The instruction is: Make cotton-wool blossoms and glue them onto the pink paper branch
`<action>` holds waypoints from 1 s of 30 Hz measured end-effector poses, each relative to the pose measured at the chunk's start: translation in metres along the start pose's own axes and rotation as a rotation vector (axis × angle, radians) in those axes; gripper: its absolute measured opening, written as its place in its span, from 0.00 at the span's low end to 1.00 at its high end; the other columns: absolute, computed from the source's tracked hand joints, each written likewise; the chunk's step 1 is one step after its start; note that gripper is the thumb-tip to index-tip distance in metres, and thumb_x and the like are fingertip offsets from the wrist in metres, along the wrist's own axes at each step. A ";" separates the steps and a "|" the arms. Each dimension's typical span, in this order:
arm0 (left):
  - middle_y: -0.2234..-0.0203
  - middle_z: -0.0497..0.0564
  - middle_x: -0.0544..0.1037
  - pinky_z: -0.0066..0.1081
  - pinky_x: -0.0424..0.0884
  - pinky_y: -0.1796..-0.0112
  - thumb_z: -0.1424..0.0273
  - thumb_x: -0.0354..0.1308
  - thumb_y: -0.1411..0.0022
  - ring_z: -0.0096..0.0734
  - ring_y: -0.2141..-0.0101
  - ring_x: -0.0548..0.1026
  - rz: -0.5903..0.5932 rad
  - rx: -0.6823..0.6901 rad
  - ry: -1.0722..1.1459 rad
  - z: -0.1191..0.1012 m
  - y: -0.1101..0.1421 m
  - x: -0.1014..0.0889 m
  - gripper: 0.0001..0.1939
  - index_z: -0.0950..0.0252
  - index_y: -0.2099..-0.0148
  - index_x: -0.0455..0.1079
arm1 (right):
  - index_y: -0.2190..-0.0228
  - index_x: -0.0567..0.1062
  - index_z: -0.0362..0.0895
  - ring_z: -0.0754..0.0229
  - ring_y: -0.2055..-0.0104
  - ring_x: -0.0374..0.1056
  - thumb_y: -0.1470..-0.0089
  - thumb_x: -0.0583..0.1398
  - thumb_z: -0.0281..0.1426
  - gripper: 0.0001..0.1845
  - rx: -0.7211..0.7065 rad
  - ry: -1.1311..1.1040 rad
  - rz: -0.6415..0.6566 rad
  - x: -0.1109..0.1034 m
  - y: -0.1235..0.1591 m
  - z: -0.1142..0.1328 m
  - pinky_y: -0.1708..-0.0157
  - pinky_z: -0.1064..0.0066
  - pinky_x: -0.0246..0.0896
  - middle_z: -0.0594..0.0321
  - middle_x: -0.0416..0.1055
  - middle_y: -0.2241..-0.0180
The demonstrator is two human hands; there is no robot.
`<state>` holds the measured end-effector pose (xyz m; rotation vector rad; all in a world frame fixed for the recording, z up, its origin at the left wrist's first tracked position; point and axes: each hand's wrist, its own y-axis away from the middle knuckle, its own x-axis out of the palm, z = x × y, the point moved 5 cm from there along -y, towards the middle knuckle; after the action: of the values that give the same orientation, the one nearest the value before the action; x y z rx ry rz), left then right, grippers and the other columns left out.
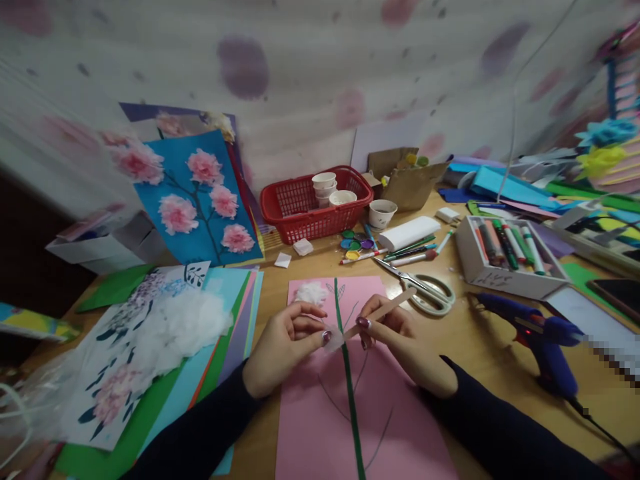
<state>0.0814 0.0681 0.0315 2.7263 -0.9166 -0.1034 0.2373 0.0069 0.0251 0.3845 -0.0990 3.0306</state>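
My left hand (295, 343) pinches a small piece of thin white tissue paper (334, 339) between thumb and fingers. In my right hand (395, 333) is a flat wooden craft stick (387, 308), its lower end touching or very close to the tissue. Both hands are over a pink sheet of paper (305, 440) with a green stem (349, 393) down its middle and thin pencil lines for branches. A white tissue flower (311, 293) lies on the sheet's upper left corner, just beyond my left fingers.
Right of the sheet are scissors (425, 287), a blue glue gun (537, 340) and a box of markers (510, 257). White tissue pieces (185, 327) lie on coloured papers at left. Behind stand a blue flower picture (195, 193), a red basket (300, 227) and a paper cup (383, 215).
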 end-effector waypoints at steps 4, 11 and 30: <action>0.70 0.50 0.75 0.29 0.68 0.63 0.68 0.66 0.53 0.30 0.66 0.74 0.011 0.031 -0.005 0.001 -0.002 -0.002 0.17 0.67 0.61 0.67 | 0.73 0.68 0.42 0.66 0.79 0.61 0.50 0.64 0.38 0.13 0.041 0.016 0.024 -0.004 -0.001 -0.002 0.77 0.73 0.54 0.68 0.65 0.81; 0.71 0.50 0.75 0.29 0.68 0.64 0.68 0.67 0.54 0.29 0.67 0.74 0.026 -0.006 -0.026 0.009 -0.003 -0.001 0.19 0.67 0.59 0.66 | 0.72 0.68 0.42 0.68 0.78 0.61 0.49 0.63 0.36 0.11 0.051 -0.011 0.084 -0.001 -0.001 -0.010 0.77 0.74 0.53 0.67 0.67 0.79; 0.73 0.48 0.76 0.30 0.68 0.65 0.60 0.63 0.48 0.29 0.69 0.75 0.113 -0.024 0.028 0.001 0.005 0.008 0.21 0.67 0.57 0.64 | 0.74 0.69 0.42 0.67 0.80 0.60 0.50 0.63 0.36 0.11 0.035 -0.005 0.035 -0.003 -0.003 -0.011 0.79 0.74 0.51 0.69 0.64 0.81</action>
<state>0.0849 0.0595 0.0319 2.6409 -1.0524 -0.0544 0.2375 0.0104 0.0140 0.3966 -0.0540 3.0694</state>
